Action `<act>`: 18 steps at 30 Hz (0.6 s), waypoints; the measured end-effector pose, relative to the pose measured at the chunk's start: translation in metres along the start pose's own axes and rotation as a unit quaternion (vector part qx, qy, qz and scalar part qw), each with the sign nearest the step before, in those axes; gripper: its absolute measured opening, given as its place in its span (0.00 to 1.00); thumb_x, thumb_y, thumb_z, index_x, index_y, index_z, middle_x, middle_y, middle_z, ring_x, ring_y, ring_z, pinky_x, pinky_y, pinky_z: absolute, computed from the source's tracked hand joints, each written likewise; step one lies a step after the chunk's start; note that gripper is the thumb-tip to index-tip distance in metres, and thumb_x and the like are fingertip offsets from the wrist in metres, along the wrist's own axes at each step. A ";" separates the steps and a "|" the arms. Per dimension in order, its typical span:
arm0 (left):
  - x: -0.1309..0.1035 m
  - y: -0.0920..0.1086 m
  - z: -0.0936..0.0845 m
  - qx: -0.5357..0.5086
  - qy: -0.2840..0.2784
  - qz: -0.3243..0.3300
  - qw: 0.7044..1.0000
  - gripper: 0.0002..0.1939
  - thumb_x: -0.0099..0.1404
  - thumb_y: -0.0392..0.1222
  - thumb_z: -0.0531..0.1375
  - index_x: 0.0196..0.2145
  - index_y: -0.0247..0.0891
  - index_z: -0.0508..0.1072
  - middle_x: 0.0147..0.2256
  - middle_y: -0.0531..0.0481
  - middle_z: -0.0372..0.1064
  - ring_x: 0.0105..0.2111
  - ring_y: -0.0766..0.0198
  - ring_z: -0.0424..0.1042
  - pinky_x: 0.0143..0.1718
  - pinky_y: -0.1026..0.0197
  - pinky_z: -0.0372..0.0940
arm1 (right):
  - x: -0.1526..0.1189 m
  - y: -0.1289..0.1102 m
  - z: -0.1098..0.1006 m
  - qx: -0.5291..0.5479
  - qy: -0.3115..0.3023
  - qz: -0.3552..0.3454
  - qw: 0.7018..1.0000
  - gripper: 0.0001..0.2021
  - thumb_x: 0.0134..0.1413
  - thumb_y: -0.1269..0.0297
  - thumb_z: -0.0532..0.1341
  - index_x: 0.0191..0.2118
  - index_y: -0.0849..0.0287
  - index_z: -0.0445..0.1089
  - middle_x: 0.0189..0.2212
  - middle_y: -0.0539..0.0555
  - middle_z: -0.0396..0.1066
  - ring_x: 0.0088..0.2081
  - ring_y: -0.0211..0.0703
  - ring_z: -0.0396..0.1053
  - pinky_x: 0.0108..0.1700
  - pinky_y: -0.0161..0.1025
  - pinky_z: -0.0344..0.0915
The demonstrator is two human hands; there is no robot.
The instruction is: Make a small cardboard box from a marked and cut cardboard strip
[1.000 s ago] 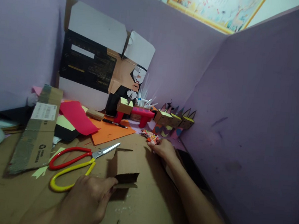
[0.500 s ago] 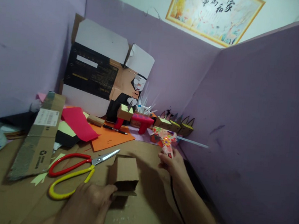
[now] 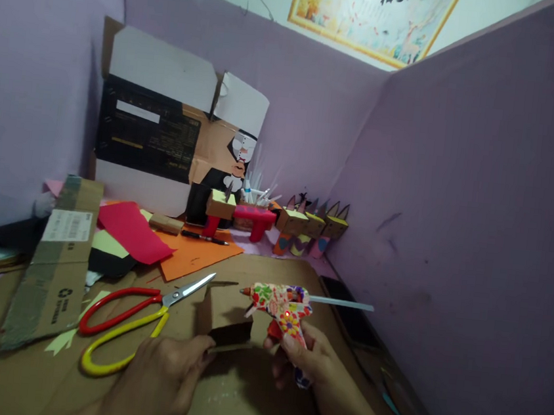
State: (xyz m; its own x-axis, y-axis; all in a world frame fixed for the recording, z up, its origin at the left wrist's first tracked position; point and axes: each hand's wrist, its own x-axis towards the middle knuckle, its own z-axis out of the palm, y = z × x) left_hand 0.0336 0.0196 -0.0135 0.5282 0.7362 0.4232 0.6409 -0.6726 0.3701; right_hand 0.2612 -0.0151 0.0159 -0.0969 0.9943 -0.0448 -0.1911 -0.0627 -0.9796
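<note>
In my right hand (image 3: 308,359) is a flower-patterned hot glue gun (image 3: 279,303), its nozzle pointing left and a clear glue stick (image 3: 341,303) jutting from the back. The gun's small light glows red. My left hand (image 3: 166,367) pinches the near flap of a small cardboard box (image 3: 226,311), which rests on the cardboard work surface with its dark opening toward me. The nozzle hovers above the box's right part. Open scissors (image 3: 168,305) with one red and one yellow handle lie left of the box, close to my left hand.
A long cardboard strip (image 3: 60,264) lies at left by coloured paper sheets (image 3: 136,232). Behind stand a flattened carton (image 3: 151,128), a red tube figure (image 3: 255,222) and several box-headed figures (image 3: 290,222). A dark phone-like slab (image 3: 345,314) lies along the right wall (image 3: 454,219).
My right hand has brought the glue gun down and left, from beyond the box to just above it. My left hand keeps its pinch on the flap. The view has shifted slightly.
</note>
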 end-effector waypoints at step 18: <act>0.005 0.005 -0.001 0.028 -0.036 0.016 0.999 0.15 0.60 0.33 0.50 0.38 0.42 0.75 0.26 0.50 0.76 0.26 0.63 0.75 0.28 0.66 0.67 | -0.034 0.006 0.002 -0.170 0.071 0.022 0.983 0.18 0.42 0.50 0.64 0.32 0.63 0.69 0.22 0.49 0.65 0.22 0.31 0.55 0.21 0.28 0.51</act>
State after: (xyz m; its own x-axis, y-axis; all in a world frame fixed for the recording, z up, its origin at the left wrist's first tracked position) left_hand 0.0390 0.0195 -0.0090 0.5856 0.7195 0.3734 0.6521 -0.6917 0.3104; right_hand 0.2617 -0.0497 0.0118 0.0438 0.9949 -0.0908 0.1510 -0.0964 -0.9838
